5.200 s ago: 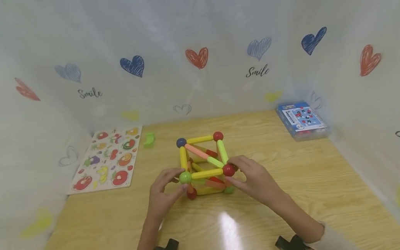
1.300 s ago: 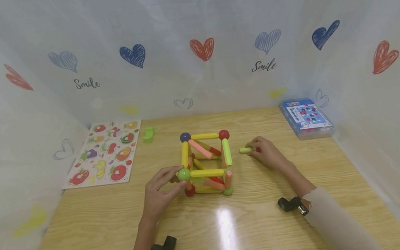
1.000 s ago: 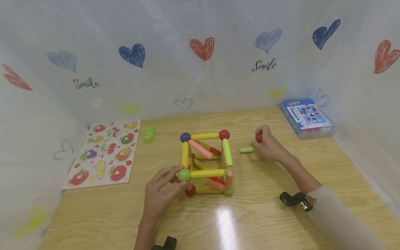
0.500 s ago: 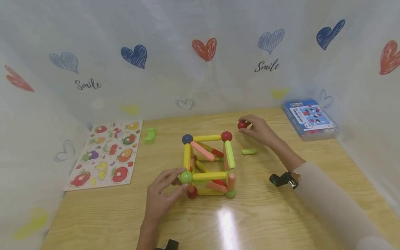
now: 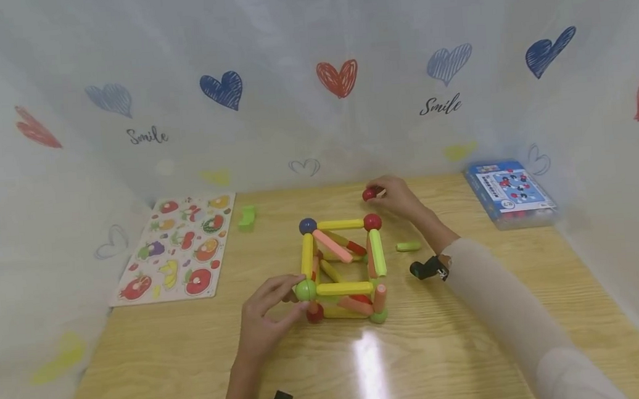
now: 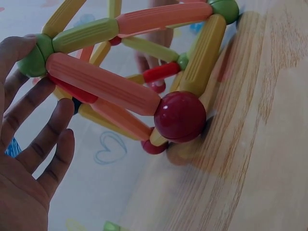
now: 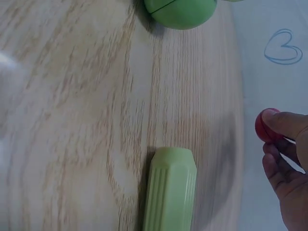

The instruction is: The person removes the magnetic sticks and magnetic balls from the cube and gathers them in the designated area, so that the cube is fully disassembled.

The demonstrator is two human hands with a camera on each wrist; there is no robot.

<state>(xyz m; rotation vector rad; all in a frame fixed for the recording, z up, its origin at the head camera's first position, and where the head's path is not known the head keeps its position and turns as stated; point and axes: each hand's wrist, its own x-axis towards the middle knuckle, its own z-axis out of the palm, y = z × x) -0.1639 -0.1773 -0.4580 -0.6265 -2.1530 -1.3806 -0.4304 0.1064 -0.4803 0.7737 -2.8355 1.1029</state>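
A cube-shaped frame of magnetic rods and balls stands on the table, with a yellow rod [image 5: 344, 288] along its upper front edge. My left hand [image 5: 266, 317] pinches the green ball [image 5: 306, 290] at the upper front left corner; the left wrist view shows thumb and fingers on this green ball [image 6: 36, 55]. At the upper front right corner no ball sits, and a salmon diagonal rod [image 5: 332, 246] ends free. Behind the frame, my right hand [image 5: 400, 200] pinches a loose red ball [image 5: 369, 194] between thumb and fingertips. A short light-green rod [image 5: 408, 246] lies right of the frame.
At the back left lies a fruit puzzle board [image 5: 175, 250], with a small green block [image 5: 247, 219] beside it. A blue boxed set [image 5: 511, 193] sits at the back right. White curtain [image 5: 288, 72] with printed hearts encloses the table.
My right hand has taken the red ball off the frame's front right corner, left the light-green rod on the table and carried the ball behind the frame. My left hand stays on the green ball.
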